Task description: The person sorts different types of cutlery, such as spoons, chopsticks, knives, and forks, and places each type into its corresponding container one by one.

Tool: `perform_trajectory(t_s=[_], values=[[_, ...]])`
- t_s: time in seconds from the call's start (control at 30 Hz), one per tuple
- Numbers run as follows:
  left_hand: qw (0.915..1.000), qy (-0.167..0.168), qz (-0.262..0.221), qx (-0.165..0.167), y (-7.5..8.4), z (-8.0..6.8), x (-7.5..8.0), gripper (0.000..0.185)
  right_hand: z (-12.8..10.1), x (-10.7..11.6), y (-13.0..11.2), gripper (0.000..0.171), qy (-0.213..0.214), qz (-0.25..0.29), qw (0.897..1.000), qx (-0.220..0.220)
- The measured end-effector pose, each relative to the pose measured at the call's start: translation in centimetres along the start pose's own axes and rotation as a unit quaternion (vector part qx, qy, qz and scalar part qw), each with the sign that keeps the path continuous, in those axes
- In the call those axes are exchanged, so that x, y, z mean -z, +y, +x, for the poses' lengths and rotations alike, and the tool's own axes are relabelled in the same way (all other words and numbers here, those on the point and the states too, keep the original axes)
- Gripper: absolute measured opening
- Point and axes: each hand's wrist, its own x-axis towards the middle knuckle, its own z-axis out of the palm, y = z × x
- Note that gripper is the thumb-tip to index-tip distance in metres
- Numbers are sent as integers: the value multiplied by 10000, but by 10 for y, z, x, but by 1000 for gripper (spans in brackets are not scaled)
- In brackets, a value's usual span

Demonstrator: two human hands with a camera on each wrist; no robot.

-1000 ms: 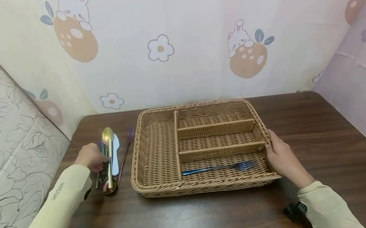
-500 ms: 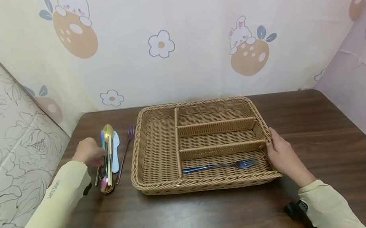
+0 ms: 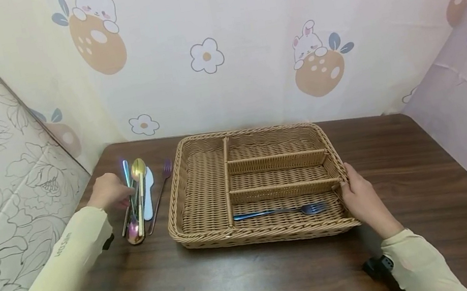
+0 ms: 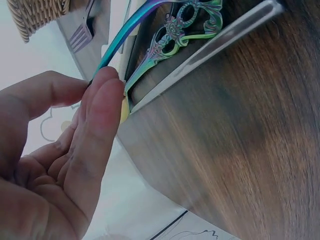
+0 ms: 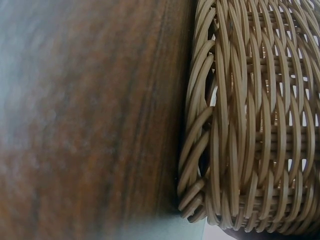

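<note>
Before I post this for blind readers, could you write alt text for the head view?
A left hand pinches an iridescent spoon among other cutlery on a table; the right hand holds the right end of a divided wicker basket. A blue fork lies in its near-right compartment.

In the left wrist view, the teal handle (image 4: pixel 122 37) disappears behind the pinching fingertips of the left hand (image 4: pixel 75 155), itself cropped at left and bottom, while the top edge cuts off that handle, the purple fork (image 4: pixel 82 36) and the ornate openwork handle (image 4: pixel 173 27). From the head, the lettering on the left sleeve (image 3: pixel 52 284) is smeared (hardly more than a grey smudge), and part of the right hand (image 3: pixel 363 198) is hidden by the wicker basket (image 3: pixel 267 235). The right wrist view trims the basket at top and right, with the wooden table (image 5: pixel 90 120) blurred.
</note>
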Motion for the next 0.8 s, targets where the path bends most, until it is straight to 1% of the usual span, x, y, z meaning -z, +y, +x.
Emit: perform_trajectory(t_s=[0.13, 0.33, 0.43, 0.57, 0.8], values=[[9997, 221, 68, -41, 1, -3, 1, 18, 0, 0, 1, 54, 3, -13, 10000, -1], [9956, 599, 591, -406, -1, -8, 7, 25, -1, 0, 0, 54, 2, -6, 10000, 7], [9943, 712, 626, -488, -2, -11, 10, 28, -1, 0, 0, 54, -2, 7, 10000, 4], [9950, 742, 465, -487, -2, -14, 14, 27, -1, 0, -1, 54, 16, 30, 10000, -1], [9957, 684, 357, -511, 0, -18, 19, 26, -1, 0, -2, 53, 51, 56, 10000, 25]])
